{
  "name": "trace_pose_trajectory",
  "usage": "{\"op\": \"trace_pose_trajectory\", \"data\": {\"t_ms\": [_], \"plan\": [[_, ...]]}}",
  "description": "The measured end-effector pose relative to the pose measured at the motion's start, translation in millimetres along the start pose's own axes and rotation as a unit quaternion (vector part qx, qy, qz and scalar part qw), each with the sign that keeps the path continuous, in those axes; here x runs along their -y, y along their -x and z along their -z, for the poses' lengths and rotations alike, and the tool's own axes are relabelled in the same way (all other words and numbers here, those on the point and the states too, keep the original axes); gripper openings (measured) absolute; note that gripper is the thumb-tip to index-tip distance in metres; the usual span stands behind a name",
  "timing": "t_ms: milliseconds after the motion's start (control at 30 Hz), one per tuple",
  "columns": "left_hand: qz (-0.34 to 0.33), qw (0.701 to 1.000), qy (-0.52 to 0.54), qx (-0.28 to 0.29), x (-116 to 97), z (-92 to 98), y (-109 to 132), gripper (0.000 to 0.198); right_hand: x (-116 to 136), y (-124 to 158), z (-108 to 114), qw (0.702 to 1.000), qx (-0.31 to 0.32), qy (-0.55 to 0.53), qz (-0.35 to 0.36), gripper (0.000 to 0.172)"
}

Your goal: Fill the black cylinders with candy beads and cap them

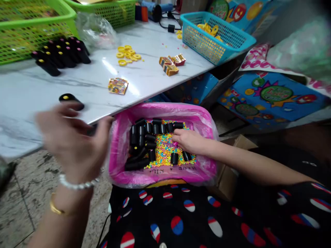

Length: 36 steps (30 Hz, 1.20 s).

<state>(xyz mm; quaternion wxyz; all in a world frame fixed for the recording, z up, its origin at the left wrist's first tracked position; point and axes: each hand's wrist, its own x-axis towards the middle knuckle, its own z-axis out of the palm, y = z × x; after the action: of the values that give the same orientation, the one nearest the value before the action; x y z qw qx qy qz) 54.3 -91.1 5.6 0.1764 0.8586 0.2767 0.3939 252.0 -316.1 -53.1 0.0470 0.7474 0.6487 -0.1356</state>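
My left hand (74, 141), blurred by motion, hovers at the table edge with thumb and fingers apart and nothing visible between them. Just beyond its fingers, a black tube (74, 101) with a yellow bead in its end lies on the table. My right hand (188, 141) reaches into a pink basket (121, 174) lined with clear plastic. Its fingers are closed around a small pink piece (175, 143), mostly hidden, whose kind I cannot make out. Small coloured beads (162, 150) cover the basket's bottom, with several black tubes (141, 135) lying among them.
On the table are grouped black tubes (63, 55), yellow rings (128, 54), a printed wrapper piece (118, 85) and folded gold packets (170, 64). Green baskets (38, 26) and a blue basket (219, 51) stand behind. Printed blue boxes (274, 96) are at the right.
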Motion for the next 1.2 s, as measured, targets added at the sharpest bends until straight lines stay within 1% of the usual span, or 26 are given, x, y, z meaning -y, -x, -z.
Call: {"op": "trace_pose_trajectory", "data": {"t_ms": [33, 67, 100, 133, 167, 233, 267, 333, 367, 433, 533, 633, 700, 767, 800, 900, 967, 1000, 1033, 1100, 1200], "plan": [[-0.025, 0.997, -0.035, 0.057, -20, -11.5, 18, 0.038, 1, -1, 1, 1.000, 0.007, 0.003, 0.005, 0.017], [-0.067, 0.976, -0.027, 0.204, -40, -25.5, 36, 0.032, 2, -3, 2, 1.000, 0.013, 0.010, 0.012, 0.017], [-0.091, 0.937, -0.025, 0.336, -57, -41.0, 53, 0.034, 3, -5, 4, 0.999, 0.020, 0.019, 0.020, 0.017], [-0.103, 0.899, -0.037, 0.423, -71, -56.8, 69, 0.038, 5, -7, 6, 0.999, 0.026, 0.030, 0.031, 0.017], [-0.114, 0.868, -0.045, 0.482, -81, -71.3, 81, 0.037, 7, -9, 8, 0.998, 0.032, 0.040, 0.044, 0.017], [-0.131, 0.848, -0.033, 0.512, -90, -91.2, 96, 0.027, 9, -12, 12, 0.995, 0.039, 0.050, 0.079, 0.017], [-0.138, 0.847, -0.025, 0.513, -89, -95.0, 98, 0.024, 9, -12, 13, 0.993, 0.040, 0.050, 0.095, 0.017], [-0.147, 0.851, -0.011, 0.503, -80, -90.5, 96, 0.025, 8, -11, 13, 0.993, 0.031, 0.043, 0.109, 0.017], [-0.147, 0.857, -0.004, 0.494, -73, -83.7, 93, 0.028, 8, -10, 12, 0.993, 0.024, 0.041, 0.106, 0.018], [-0.132, 0.878, 0.022, 0.459, -58, -66.6, 87, 0.032, 12, -9, 6, 0.995, 0.018, 0.039, 0.093, 0.019], [-0.088, 0.911, 0.074, 0.397, -38, -44.9, 81, 0.030, 29, -13, -8, 0.992, 0.044, 0.016, 0.118, 0.021], [-0.056, 0.927, 0.088, 0.361, -27, -34.4, 82, 0.027, 46, -20, -18, 0.984, 0.079, -0.050, 0.155, 0.020], [-0.048, 0.934, 0.094, 0.340, -25, -31.6, 84, 0.027, 49, -23, -18, 0.977, 0.076, -0.125, 0.158, 0.014], [-0.043, 0.935, 0.104, 0.337, -25, -30.3, 85, 0.030, 43, -21, -12, 0.962, 0.048, -0.227, 0.142, 0.010], [-0.039, 0.932, 0.109, 0.343, -26, -30.3, 86, 0.032, 39, -19, -7, 0.949, 0.036, -0.284, 0.128, 0.012], [-0.031, 0.929, 0.130, 0.345, -28, -32.5, 85, 0.035, 27, -9, 11, 0.897, 0.024, -0.435, 0.080, 0.014], [-0.037, 0.929, 0.148, 0.338, -31, -36.0, 85, 0.034, 23, -3, 21, 0.872, 0.016, -0.486, 0.056, 0.014], [-0.040, 0.927, 0.156, 0.338, -32, -37.9, 85, 0.033, 22, 0, 24, 0.870, 0.006, -0.491, 0.047, 0.015], [-0.042, 0.926, 0.162, 0.339, -34, -39.8, 84, 0.033, 22, 2, 27, 0.875, -0.011, -0.482, 0.042, 0.015], [-0.043, 0.921, 0.173, 0.346, -37, -42.9, 84, 0.033, 22, 5, 31, 0.901, -0.067, -0.425, 0.051, 0.014], [-0.039, 0.919, 0.181, 0.349, -41, -46.2, 84, 0.035, 25, 6, 34, 0.938, -0.167, -0.284, 0.110, 0.013]]}}
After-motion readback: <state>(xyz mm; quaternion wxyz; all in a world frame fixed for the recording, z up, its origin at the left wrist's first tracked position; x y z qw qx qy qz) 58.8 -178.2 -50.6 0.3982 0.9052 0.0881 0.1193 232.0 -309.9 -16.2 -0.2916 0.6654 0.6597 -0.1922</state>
